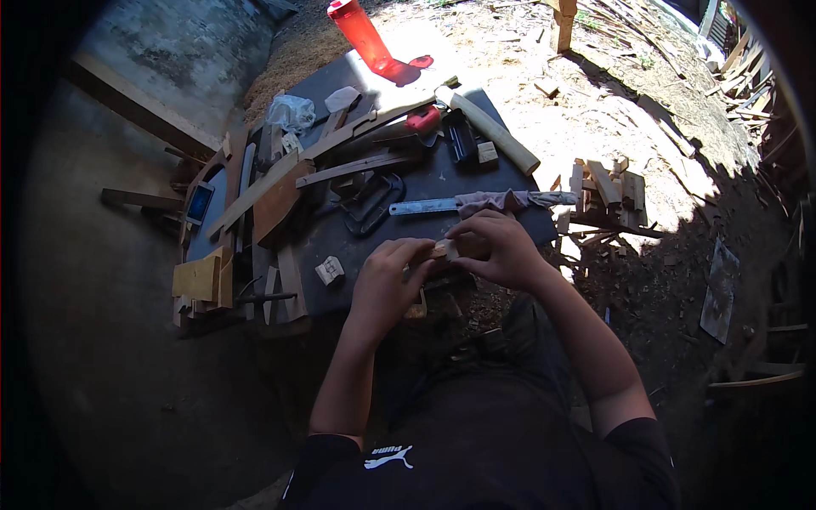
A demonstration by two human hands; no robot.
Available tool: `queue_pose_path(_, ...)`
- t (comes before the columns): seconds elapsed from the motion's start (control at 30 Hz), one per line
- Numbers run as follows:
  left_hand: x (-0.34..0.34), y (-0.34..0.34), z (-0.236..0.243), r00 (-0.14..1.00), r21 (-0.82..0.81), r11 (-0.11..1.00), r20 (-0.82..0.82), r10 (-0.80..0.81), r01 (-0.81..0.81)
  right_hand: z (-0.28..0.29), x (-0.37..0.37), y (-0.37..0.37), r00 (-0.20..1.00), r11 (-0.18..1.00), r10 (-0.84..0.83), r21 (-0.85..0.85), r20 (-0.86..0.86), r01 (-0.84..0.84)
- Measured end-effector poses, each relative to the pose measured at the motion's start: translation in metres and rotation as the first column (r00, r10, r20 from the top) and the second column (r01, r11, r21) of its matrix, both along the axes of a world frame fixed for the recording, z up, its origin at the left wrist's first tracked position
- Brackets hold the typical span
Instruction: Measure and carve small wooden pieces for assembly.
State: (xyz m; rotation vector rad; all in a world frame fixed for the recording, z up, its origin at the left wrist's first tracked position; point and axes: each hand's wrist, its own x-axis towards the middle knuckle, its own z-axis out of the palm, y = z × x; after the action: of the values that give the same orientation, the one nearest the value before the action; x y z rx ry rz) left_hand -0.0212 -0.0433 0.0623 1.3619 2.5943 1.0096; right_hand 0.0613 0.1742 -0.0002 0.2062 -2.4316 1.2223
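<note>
The person's left hand (387, 276) and right hand (497, 248) are meeting at the near edge of the dark workbench (425, 183), both curling their fingers tightly around a small pale wooden piece (442, 250) pinched between them (its exact shape is mostly hidden by the fingers). Just left of the hands, a small cube-like wood block (330, 270) is sitting on the bench's matte surface. Just beyond them, a flat metal saw blade (425, 206) with a cloth-wrapped handle (493, 201) is lying crosswise. Farther back, long curved wooden strips (340, 140) are overlapping, and a mallet with a smooth round wooden handle (497, 136) is resting in sunlight. At the bench's far edge, a translucent red plastic bottle (361, 34) is standing.
</note>
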Motion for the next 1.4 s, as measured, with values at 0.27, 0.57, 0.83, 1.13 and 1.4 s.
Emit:
queue_pose_path(0.27, 0.002, -0.002, -0.013, 0.997, 0.061, 0.998, -0.069, 0.030, -0.026, 0.005, 0.002, -0.001, 0.999, 0.997, -0.015, 0.077, 0.035, 0.012)
queue_pose_path(0.57, 0.011, -0.001, -0.026, 0.993, 0.124, 0.986, 0.042, 0.111, -0.115, 0.006, 0.003, -0.007, 1.000, 0.994, -0.017, 0.107, -0.020, 0.019)
queue_pose_path(0.83, 0.010, -0.006, -0.042, 0.993, 0.080, 0.990, -0.014, 0.120, -0.119, 0.013, 0.003, -0.010, 1.000, 0.995, -0.014, 0.095, 0.019, 0.012)
queue_pose_path(1.13, -0.015, -0.028, -0.024, 0.977, 0.253, 0.943, 0.069, 0.203, -0.214, 0.010, 0.002, -0.011, 0.997, 0.994, -0.066, 0.090, 0.040, 0.062)
queue_pose_path(1.4, -0.139, -0.114, -0.042, 0.699, -0.164, 0.681, -0.107, 0.707, -0.714, 0.013, -0.022, -0.023, 0.977, 0.968, -0.106, -0.207, 0.185, 0.145)
